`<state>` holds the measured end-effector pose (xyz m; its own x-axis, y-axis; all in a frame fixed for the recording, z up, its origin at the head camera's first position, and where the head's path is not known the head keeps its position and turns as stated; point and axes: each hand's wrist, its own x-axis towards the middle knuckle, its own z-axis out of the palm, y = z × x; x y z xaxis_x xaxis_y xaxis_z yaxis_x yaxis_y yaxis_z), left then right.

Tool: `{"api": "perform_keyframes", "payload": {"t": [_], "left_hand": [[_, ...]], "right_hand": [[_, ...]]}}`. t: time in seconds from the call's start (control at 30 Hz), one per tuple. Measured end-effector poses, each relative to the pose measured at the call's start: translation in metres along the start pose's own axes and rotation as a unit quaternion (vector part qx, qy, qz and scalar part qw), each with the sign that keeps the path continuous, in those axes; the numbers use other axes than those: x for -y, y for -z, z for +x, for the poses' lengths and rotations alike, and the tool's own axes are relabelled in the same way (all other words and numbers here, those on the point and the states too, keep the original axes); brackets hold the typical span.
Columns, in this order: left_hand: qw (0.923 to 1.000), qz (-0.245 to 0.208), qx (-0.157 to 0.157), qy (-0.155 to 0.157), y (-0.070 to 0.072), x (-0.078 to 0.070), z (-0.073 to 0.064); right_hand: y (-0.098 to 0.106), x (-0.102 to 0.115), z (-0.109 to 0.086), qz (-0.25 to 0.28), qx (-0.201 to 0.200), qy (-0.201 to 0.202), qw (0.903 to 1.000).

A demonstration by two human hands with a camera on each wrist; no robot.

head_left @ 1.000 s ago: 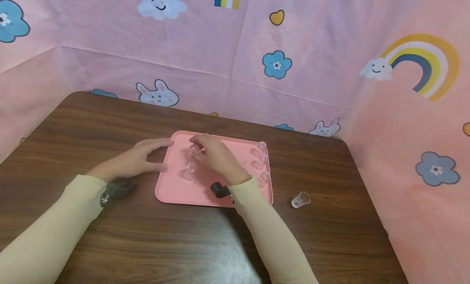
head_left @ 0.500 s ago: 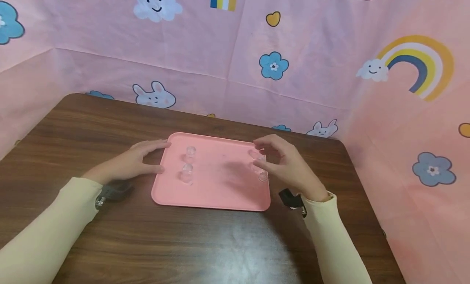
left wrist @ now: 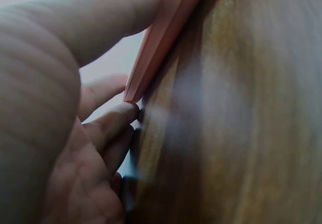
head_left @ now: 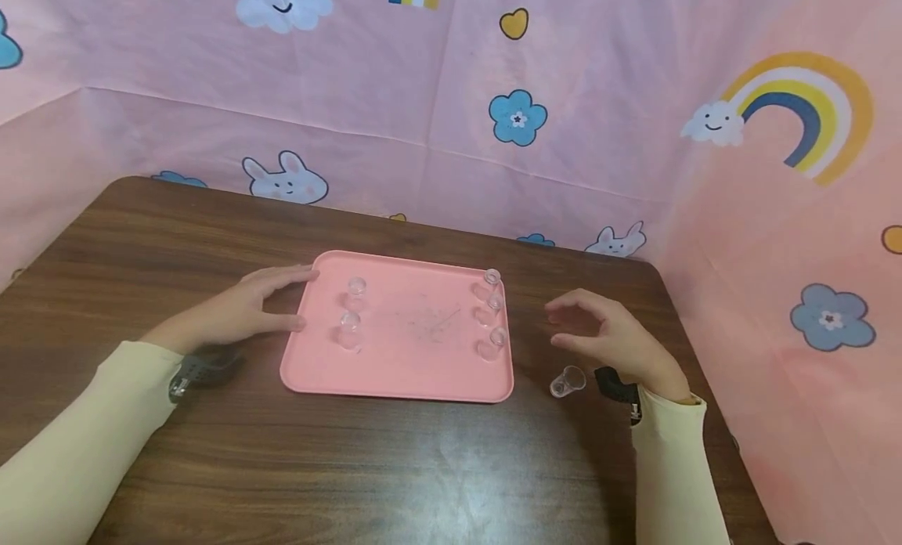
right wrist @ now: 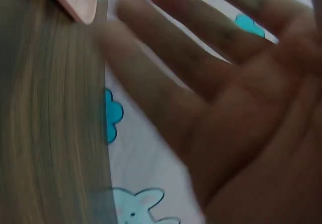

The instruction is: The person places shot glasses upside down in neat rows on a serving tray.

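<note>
On the dark wooden table lies a pink tray point(head_left: 395, 380). My left hand point(head_left: 229, 308) touches its left rim with thumb and fingertips, the fingers nearly straight; the left wrist view shows the thumb against the tray's edge. Two small clear cups stand in the tray's left part, a far cup point(head_left: 357, 286) and a nearer cup point(head_left: 350, 321). Three more stand along the right rim: a far cup point(head_left: 492, 277), a middle cup point(head_left: 496, 302) and a near cup point(head_left: 497, 337). My right hand point(head_left: 620, 337), holding nothing, hovers right of the tray with loosely bent fingers, near another clear cup point(head_left: 568, 381) on the table.
A pink cloth point(head_left: 395, 99) printed with rainbows, flowers and rabbits hangs behind the table point(head_left: 338, 474) and along its sides. Each wrist wears a dark strap device, such as the right wrist device point(head_left: 615, 384).
My right hand has let go of the far left cup and swung right across the tray, past its right rim. The left hand has stayed at the left rim.
</note>
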<state>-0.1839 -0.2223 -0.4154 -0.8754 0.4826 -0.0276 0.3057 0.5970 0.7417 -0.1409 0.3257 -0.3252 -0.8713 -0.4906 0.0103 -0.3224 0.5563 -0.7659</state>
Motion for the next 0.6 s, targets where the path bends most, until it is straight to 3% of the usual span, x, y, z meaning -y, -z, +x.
{"api": "perform_keyframes", "payload": {"t": [0.23, 0.6], "left_hand": [[1.0, -0.002, 0.005, 0.008, 0.001, -0.001, -0.002], [1.0, -0.006, 0.0, -0.001, 0.0, -0.001, 0.0]], "right_hand": [[0.011, -0.024, -0.005, 0.043, 0.118, -0.035, 0.9914], [0.014, -0.041, -0.009, 0.084, 0.172, -0.011, 0.9814]]}}
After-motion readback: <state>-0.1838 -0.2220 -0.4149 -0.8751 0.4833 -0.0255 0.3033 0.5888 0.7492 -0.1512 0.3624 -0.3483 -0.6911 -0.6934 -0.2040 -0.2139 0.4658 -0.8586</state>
